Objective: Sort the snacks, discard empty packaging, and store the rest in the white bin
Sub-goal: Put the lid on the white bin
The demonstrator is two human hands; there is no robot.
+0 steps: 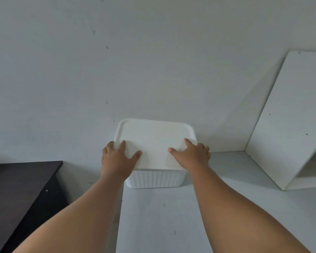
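The white bin (154,178) with ribbed walls stands on a white surface against the wall, and a flat white lid (153,141) covers it. My left hand (117,157) grips the lid's left edge, thumb on top and fingers curled over the side. My right hand (192,155) grips the right edge the same way. No snacks or packaging are in view; the bin's inside is hidden by the lid.
The white surface (171,216) stretches toward me from the bin. A white shelf unit (288,125) rises at the right. A dark cabinet (16,189) stands lower at the left. The grey wall (135,61) is directly behind the bin.
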